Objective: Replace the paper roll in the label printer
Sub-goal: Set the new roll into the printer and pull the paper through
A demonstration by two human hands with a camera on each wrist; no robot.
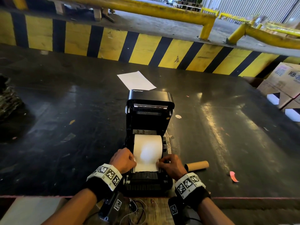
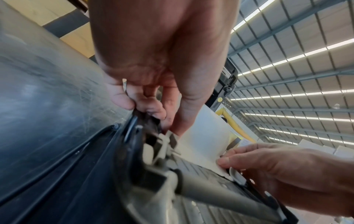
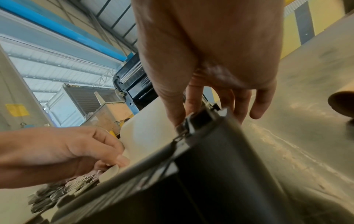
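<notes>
The black label printer (image 1: 146, 181) stands near the table's front edge with its lid (image 1: 150, 101) swung up. A full white paper roll (image 1: 147, 146) lies in its bay, and the loose end is drawn forward over the front. My left hand (image 1: 132, 160) pinches the left edge of that loose paper (image 2: 203, 141). My right hand (image 1: 159, 162) pinches the right edge. In the left wrist view the right hand (image 2: 226, 159) has thumb and forefinger on the sheet. The right wrist view shows the left hand (image 3: 118, 159) doing the same. An empty cardboard core (image 1: 197, 165) lies right of the printer.
A loose white sheet (image 1: 136, 80) lies behind the printer on the dark table (image 1: 73, 111). Cardboard boxes (image 1: 284, 85) stand at the right edge and a dark bundle (image 1: 8, 98) at the left. A pink scrap (image 1: 233, 176) lies near the core. A yellow-black striped wall (image 1: 146, 49) runs along the back.
</notes>
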